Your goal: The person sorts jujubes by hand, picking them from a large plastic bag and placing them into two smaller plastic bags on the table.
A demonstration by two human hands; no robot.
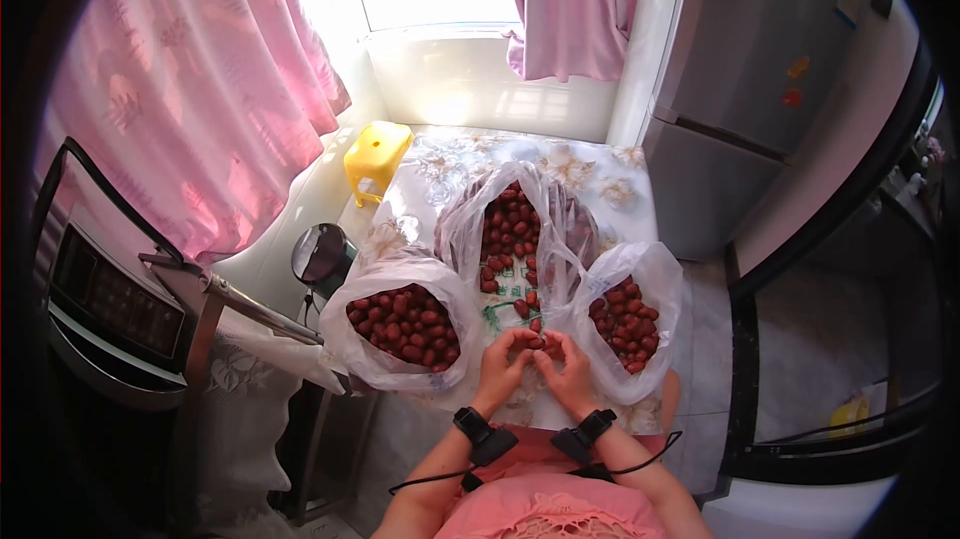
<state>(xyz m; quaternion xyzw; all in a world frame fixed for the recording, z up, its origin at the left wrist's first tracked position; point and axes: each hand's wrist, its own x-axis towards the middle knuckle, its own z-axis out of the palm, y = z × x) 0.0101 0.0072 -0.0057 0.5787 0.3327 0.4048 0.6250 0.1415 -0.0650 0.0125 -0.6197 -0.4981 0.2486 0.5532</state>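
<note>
Pinching one red fruit (537,343) between them, the left hand (507,361) and right hand (566,369) met over the near side of the table (425,164), fingertips nearly closed. More red fruits lay just beyond, toward twelve o'clock, in the open mouth of a large plastic bag (465,217). A left bag (345,351) of fruits sat toward ten o'clock, a right bag (668,289) toward two.
</note>
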